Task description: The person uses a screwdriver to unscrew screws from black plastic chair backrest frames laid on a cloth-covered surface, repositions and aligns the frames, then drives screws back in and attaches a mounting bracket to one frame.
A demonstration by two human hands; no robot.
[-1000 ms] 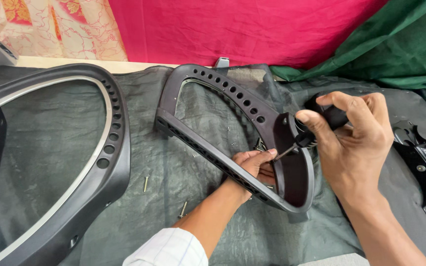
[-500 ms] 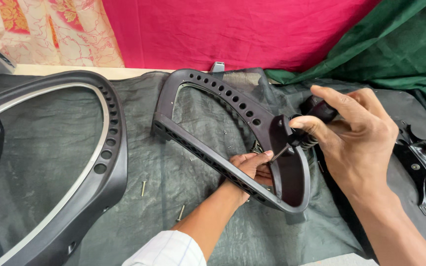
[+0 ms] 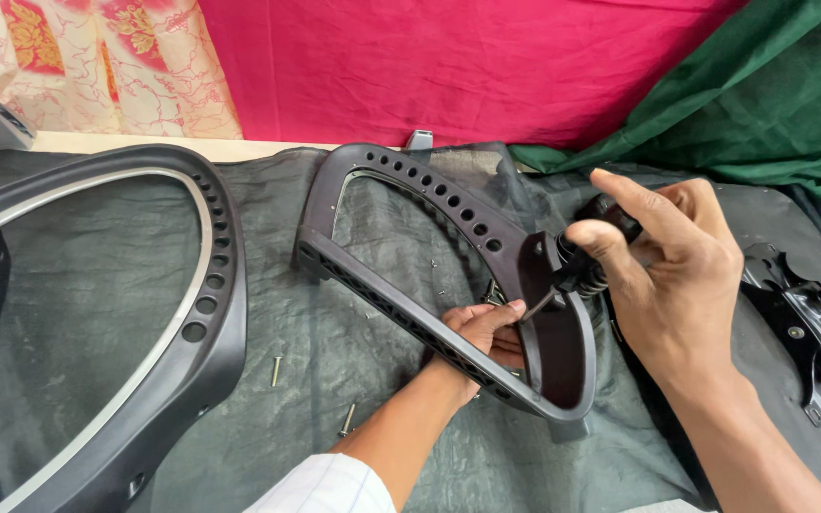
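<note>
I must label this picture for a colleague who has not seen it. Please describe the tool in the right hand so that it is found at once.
On the dark cloth lie two curved frames; take the smaller frame, in the middle. At its right end the right hand holds a screwdriver, black-handled, thin shaft slanting down-left toward the left hand. The loose screws lie apart.

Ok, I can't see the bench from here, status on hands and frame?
Right hand gripping screwdriver, tip at the frame. Left hand reaching through the dark perforated frame, steadying it. Loose screws on the cloth, nothing blocking.

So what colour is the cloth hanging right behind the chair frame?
Bright pink cloth, clearest in the head view.
</note>
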